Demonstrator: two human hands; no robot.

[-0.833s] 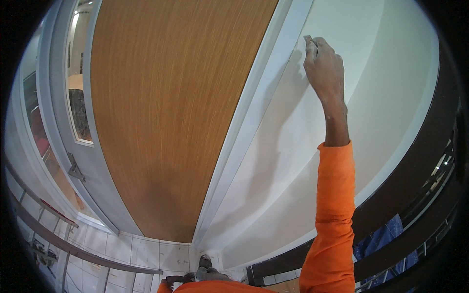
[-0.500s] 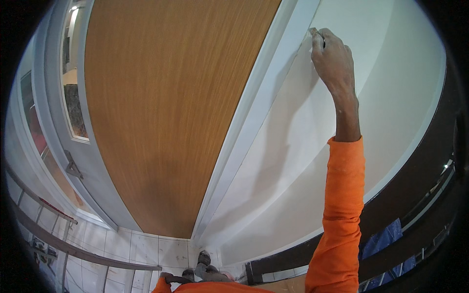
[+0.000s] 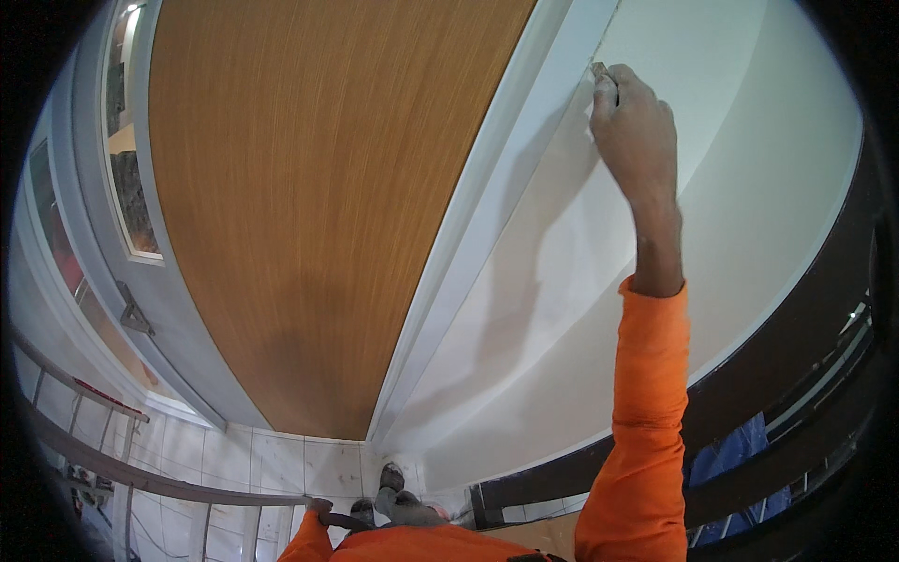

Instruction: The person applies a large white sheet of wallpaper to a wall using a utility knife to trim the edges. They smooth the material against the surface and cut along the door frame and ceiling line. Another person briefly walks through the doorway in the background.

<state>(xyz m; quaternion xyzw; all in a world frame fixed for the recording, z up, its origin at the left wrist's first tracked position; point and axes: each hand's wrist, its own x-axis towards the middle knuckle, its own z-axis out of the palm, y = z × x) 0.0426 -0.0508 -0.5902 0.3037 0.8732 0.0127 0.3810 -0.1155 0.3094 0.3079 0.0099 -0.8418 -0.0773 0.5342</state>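
My right hand (image 3: 634, 117) reaches up to the white wall (image 3: 688, 47), right beside the white door frame (image 3: 496, 178). Its fingers are closed in a pinch on a small brownish piece that looks like folded sandpaper (image 3: 598, 69), pressed to the seam between frame and wall. White dust coats the thumb and fingertips. Low in the picture, my left hand (image 3: 321, 508) is closed at the end of a curved brown rail (image 3: 187, 489); its fingers are small and partly hidden.
A wood-grain door panel (image 3: 318, 206) fills the middle. To its left stands a grey door (image 3: 103, 234) with a narrow glass pane and a handle (image 3: 134, 311). Below lie white floor tiles (image 3: 281, 459). Dark curved bars (image 3: 796, 328) and blue sheeting (image 3: 740, 468) are at the right.
My right hand has shifted slightly down along the seam, still pinching the small piece. My left hand stays by the rail end, a little higher in view. The whole view has tilted slightly.
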